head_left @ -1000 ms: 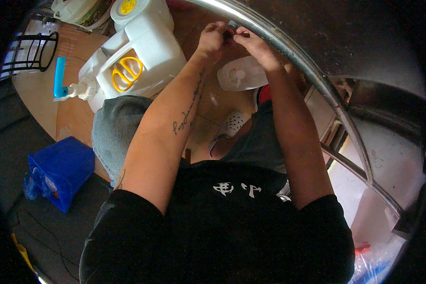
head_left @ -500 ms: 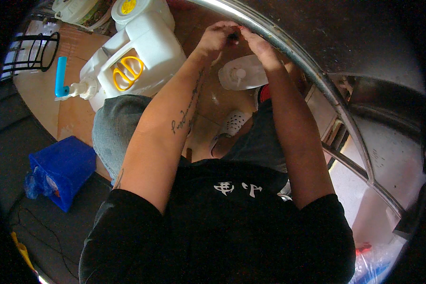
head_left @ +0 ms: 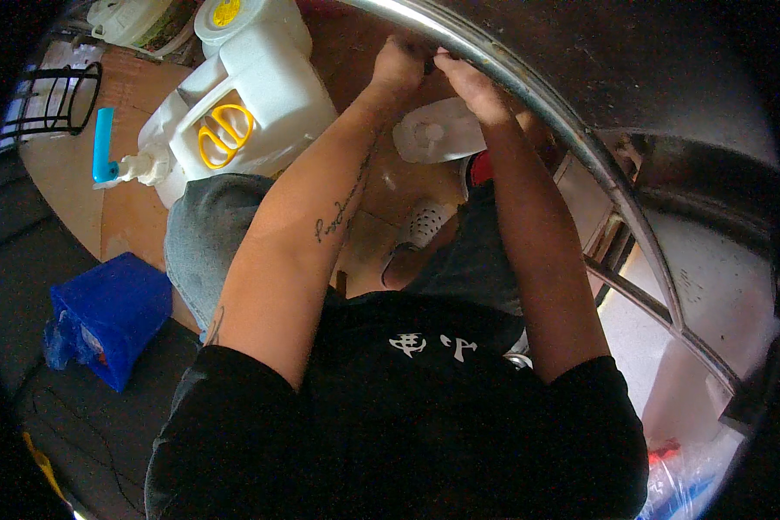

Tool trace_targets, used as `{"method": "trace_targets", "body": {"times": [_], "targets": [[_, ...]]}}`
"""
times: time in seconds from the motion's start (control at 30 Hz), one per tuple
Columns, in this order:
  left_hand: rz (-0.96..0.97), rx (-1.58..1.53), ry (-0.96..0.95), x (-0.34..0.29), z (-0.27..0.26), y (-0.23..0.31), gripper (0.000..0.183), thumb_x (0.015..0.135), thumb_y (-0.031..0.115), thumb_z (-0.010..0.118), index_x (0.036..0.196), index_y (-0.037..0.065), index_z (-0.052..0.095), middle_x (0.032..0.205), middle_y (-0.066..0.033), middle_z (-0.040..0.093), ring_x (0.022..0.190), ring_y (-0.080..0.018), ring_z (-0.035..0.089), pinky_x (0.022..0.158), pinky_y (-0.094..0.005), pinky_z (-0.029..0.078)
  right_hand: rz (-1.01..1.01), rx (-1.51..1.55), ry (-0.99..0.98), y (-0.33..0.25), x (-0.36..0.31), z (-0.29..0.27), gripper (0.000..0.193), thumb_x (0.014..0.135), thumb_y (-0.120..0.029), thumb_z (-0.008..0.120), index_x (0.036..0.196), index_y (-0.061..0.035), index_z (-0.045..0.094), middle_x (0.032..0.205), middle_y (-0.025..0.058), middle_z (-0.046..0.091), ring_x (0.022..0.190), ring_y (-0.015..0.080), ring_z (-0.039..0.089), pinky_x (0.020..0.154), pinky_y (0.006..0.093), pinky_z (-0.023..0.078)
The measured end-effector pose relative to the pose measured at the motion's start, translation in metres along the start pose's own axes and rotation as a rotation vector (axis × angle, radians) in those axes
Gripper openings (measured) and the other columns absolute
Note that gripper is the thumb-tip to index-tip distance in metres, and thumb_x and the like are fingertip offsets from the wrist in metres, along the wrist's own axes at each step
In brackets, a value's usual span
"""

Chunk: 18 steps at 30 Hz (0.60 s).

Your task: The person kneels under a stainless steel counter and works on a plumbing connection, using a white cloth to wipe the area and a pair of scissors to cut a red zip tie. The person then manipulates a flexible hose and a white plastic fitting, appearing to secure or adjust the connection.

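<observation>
Both arms reach far forward, and my hands meet beside the curved metal rim (head_left: pixel 529 91) of a table. My left hand (head_left: pixel 400 68) is curled, its fingers closed around something small and dark. Close against it, my right hand (head_left: pixel 472 85) has its thumb and fingers drawn together by the same dark thing. What they hold is mostly hidden, too small and dim to name. Below the right hand a translucent white plastic jug (head_left: pixel 446 143) is partly covered by my forearm.
At the left stands a large white jerrycan (head_left: pixel 277 95) with yellow-handled scissors (head_left: pixel 226 136) and a blue-handled tap (head_left: pixel 106 147). A blue bag (head_left: pixel 117 312) lies on the dark seat (head_left: pixel 78 433). Metal table legs (head_left: pixel 641 299) rise at the right. A perforated shoe (head_left: pixel 426 224) is below.
Both hands have shifted slightly up toward the table rim and stay together. The left hand's fingers now show less. The surroundings have slid slightly left in the picture.
</observation>
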<state>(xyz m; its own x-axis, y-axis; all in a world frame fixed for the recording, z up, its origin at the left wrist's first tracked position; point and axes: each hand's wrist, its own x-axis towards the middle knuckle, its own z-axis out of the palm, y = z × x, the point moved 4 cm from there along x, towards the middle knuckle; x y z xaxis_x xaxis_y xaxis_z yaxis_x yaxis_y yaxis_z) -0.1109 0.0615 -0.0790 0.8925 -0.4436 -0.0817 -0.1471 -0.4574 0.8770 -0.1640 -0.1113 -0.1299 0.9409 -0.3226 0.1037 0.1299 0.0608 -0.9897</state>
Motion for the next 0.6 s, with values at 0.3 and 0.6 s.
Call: {"method": "trace_targets", "body": {"times": [0.3,0.6], "targets": [[-0.328,-0.780,-0.087,0.010,0.013,-0.038,0.026,0.091,0.023,0.068,0.110,0.006,0.064,0.100,-0.0062,0.068,0.083,-0.0184,0.066,0.069,-0.0369,0.057,0.232,0.511,0.084,0.013,-0.004,-0.014,0.016,0.085,-0.016,0.070,0.098,-0.0068,0.070,0.094,-0.0003,0.067,0.091,0.0145,0.060,0.083,0.0328,0.047],[-0.007,-0.662,-0.080,0.013,0.008,-0.035,0.053,0.064,0.022,0.090,0.109,0.012,0.064,0.105,-0.0076,0.070,0.097,-0.0264,0.066,0.089,-0.0368,0.054,0.283,0.361,-0.030,0.005,-0.011,-0.009,0.018,0.083,-0.018,0.071,0.097,-0.0072,0.070,0.091,0.0005,0.066,0.088,0.0145,0.058,0.079,0.0328,0.046]]}}
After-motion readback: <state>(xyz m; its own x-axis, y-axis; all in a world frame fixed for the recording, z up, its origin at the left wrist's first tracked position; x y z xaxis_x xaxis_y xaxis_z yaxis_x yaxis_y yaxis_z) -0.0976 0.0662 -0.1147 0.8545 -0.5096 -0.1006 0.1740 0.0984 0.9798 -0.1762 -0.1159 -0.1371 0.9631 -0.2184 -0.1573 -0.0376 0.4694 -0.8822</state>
